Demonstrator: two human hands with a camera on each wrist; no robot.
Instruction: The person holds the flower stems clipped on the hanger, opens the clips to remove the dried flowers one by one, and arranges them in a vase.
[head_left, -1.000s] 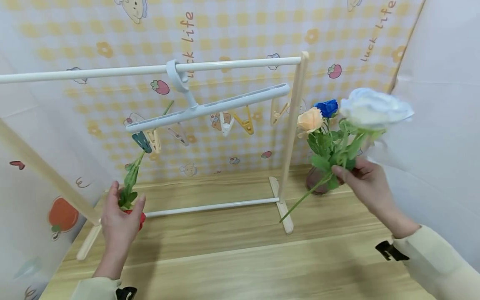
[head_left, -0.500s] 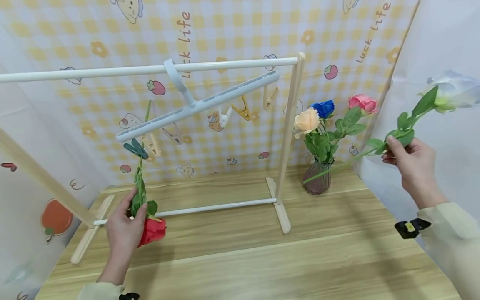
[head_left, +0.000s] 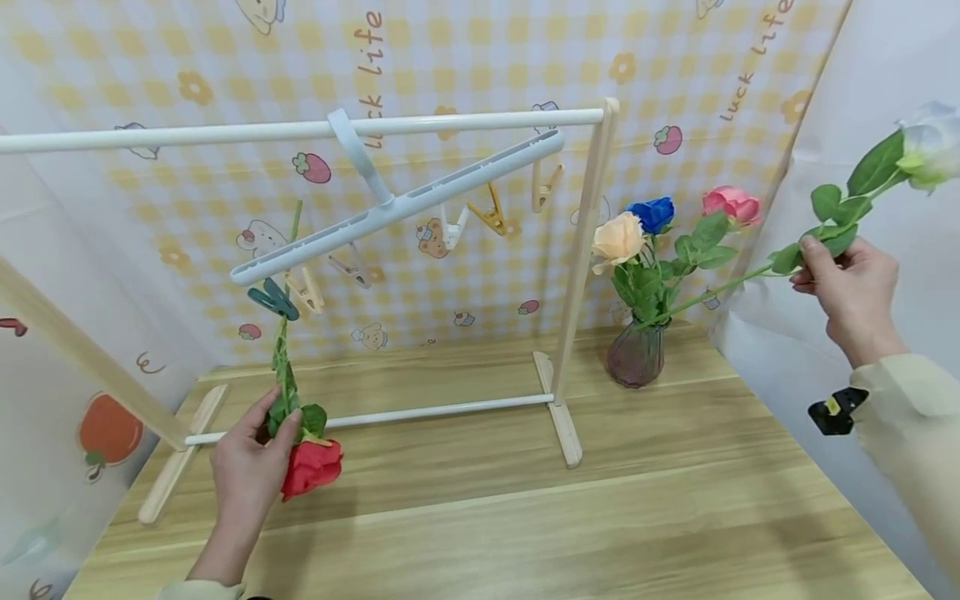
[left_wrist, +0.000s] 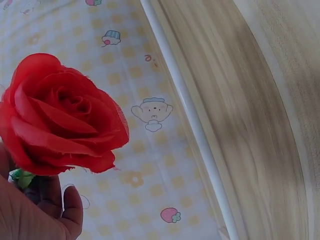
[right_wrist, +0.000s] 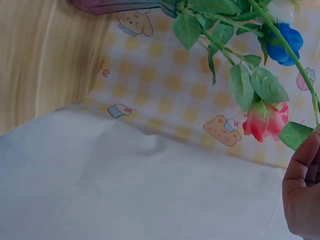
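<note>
wooden table under white-railed rack, hanger tilted, low end at 9 o'clock, weighed by upside-down red rose clipped in teal peg. vase at 3 o'clock. left hand pinching red rose's stem, steadying. right hand pinching white rose, stem clear of vase.

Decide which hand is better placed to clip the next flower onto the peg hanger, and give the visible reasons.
Probably the right hand: it holds the free white rose by its stem. The left hand grips the red rose, which already hangs from the teal peg.
</note>
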